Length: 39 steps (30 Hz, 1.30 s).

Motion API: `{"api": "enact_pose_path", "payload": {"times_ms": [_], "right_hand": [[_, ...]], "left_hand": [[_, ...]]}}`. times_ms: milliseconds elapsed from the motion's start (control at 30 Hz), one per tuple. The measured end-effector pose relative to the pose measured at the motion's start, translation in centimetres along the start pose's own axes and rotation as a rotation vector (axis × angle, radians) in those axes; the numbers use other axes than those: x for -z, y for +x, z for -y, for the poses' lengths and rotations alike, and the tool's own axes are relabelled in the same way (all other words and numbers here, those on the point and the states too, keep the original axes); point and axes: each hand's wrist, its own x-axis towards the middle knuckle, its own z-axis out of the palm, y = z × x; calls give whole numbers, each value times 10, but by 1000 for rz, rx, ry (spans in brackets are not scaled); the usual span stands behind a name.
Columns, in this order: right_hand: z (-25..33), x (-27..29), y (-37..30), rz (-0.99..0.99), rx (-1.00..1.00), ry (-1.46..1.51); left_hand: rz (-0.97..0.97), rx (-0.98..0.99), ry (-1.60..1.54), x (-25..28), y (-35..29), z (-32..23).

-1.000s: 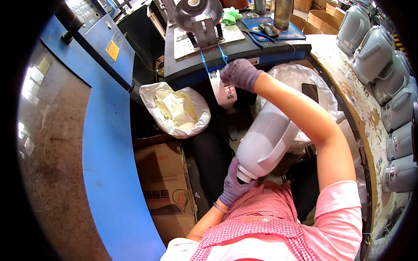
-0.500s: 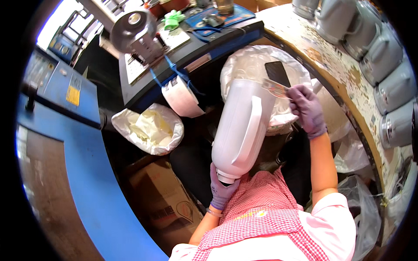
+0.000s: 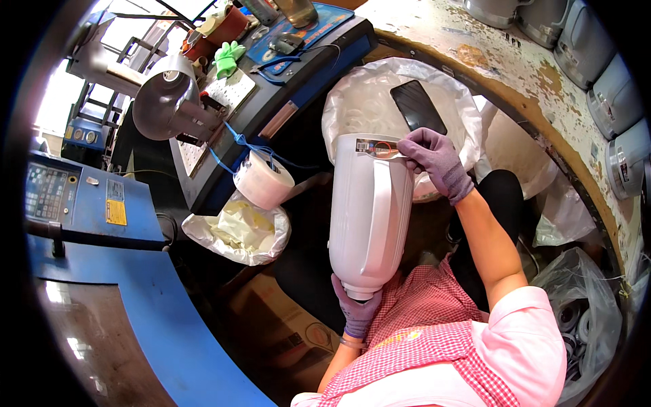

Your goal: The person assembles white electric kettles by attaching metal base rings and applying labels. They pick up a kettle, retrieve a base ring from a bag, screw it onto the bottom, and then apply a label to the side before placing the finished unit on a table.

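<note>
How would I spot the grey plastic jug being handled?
Find the red-and-white checked apron. Just above it is a long, pale grey plastic jug. Unlike the grey jugs on the worn whitish bench, this one's neck rests in the purple-gloved left hand.

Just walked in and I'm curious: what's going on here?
A person's gloved left hand supports a pale grey jug body at its narrow neck. The gloved right hand pinches one end of a printed sticker at the wide end; whether it is stuck down is unclear. A roll of labels hangs from blue cord by the desk.
</note>
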Motion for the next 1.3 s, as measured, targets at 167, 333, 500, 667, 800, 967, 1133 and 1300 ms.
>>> {"api": "enact_pose_path", "payload": {"times_ms": [167,333,500,667,800,967,1133,1300], "right_hand": [[2,2,2,-7,-12,-8],[3,6,6,1,55,-192],[33,58,18,2,86,-995],[37,10,29,300,412,-603],[65,-21,55,434,-98,-968],[73,-5,71,161,415,-1227],[118,6,-9,234,1474,-1346],[124,4,-64,451,1462,-1226]], "left_hand": [[2,13,-15,-1,3,-5],[-20,-17,8,-4,6,-8],[-58,-62,69,-3,6,-11],[-30,-37,7,-6,-5,7],[-59,-57,-12,-10,-3,10],[-161,-14,44,15,16,-20],[-244,143,-314,123,57,-42],[-52,141,-1033,208,128,-73]]}}
